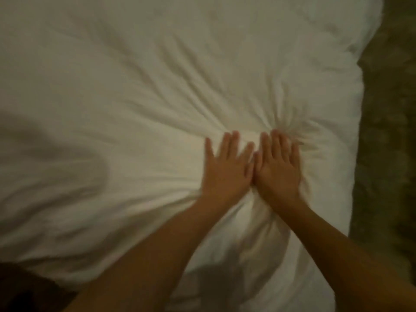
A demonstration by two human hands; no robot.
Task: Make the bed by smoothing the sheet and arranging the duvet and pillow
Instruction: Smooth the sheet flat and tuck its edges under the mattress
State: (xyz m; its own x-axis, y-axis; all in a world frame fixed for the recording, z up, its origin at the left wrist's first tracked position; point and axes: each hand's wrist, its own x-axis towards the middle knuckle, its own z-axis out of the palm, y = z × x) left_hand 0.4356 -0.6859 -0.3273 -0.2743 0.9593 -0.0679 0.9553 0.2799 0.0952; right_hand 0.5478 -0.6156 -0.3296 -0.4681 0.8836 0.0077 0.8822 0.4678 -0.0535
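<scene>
Head view, blurred: overhead, a white, soft, creased duvet (135, 86) fills nearly the whole field and lies spread across the bed, its rounded, puffy border running down the right side. The left hand (227, 170) and the right hand (278, 170) rest palm-down on it, side by side right of centre and near that border. Their fingers are straight and slightly fanned, the thumbs meet in the middle, and neither hand pinches any cloth. Creases radiate from the hands, and a tight knot of folds sits just beyond the right fingertips. Judged as risk, downward pressure gathers fabric toward the palms rather than flattening it, so a forward stroke could drive that knot into a hard pleat. A stroke toward the right could also drag the border over the edge, leaving the duvet lopsided. Beside the border lies a dark olive-brown carpeted floor (389, 154). A grey shadow (56, 158) covers part of the duvet's left portion, hiding any wrinkles there. An indistinct dark patch (27, 289) occupies the lower left corner, and its nature cannot be told. Neither a pillow nor an exposed sheet is in view.
</scene>
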